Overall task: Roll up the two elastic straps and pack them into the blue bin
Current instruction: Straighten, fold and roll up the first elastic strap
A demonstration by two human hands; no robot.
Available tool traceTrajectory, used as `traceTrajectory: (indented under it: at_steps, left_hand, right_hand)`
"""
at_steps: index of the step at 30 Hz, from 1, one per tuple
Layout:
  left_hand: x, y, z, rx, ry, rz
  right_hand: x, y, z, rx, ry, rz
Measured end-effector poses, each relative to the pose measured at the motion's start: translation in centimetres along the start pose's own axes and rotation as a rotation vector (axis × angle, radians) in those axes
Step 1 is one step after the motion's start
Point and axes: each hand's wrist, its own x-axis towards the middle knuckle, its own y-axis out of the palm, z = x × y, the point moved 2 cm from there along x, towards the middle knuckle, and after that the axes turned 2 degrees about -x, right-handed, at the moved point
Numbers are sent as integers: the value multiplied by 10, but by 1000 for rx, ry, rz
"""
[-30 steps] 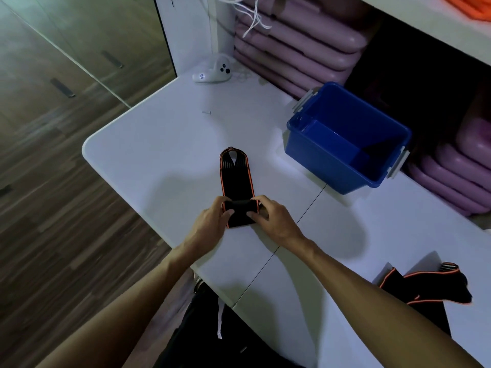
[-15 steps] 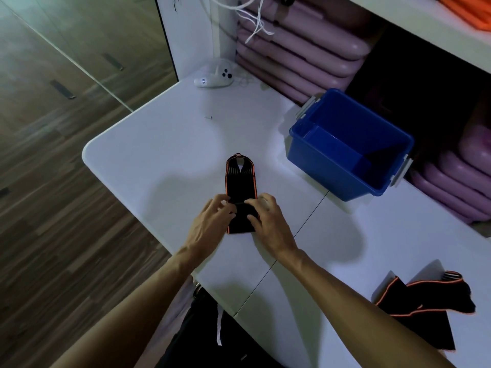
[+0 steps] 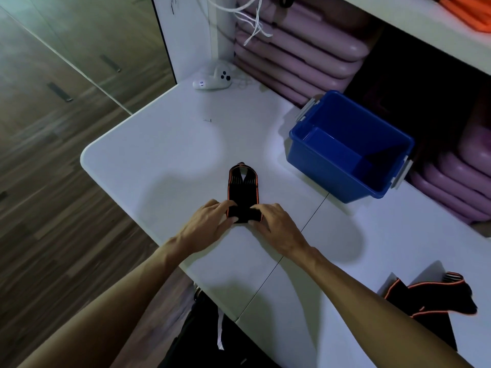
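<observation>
A black elastic strap with orange edging (image 3: 243, 185) lies flat on the white table (image 3: 164, 155), its near end wound into a small roll. My left hand (image 3: 210, 221) and my right hand (image 3: 276, 224) both pinch that roll from either side. The empty blue bin (image 3: 345, 150) stands to the right, beyond the strap. A second black and orange strap (image 3: 435, 296) lies crumpled at the table's near right, partly behind my right forearm.
A white game controller (image 3: 212, 79) rests at the table's far corner. Purple mats (image 3: 300, 54) are stacked on the shelf behind the bin. A seam (image 3: 292, 243) runs across the table. The table's left edge drops off to wooden floor (image 3: 53, 181).
The roll has grown and travelled away from me along the strap, so the flat part is shorter. Both hands moved forward with it.
</observation>
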Motion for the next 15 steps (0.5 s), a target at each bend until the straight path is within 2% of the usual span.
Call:
traceTrajectory:
  at_steps: [3, 8, 12, 15]
  left_hand:
    - [17, 0, 2, -122, -182, 1]
    - [42, 3, 4, -197, -525, -25]
    - [53, 7, 0, -96, -625, -128]
    - [62, 4, 2, -270, -663, -146]
  right_hand:
    - [14, -7, -4, 179, 164, 26]
    - [38, -4, -11, 174, 345, -69]
    - [54, -14, -11, 165, 381, -46]
    - [66, -20, -6, 187, 381, 29]
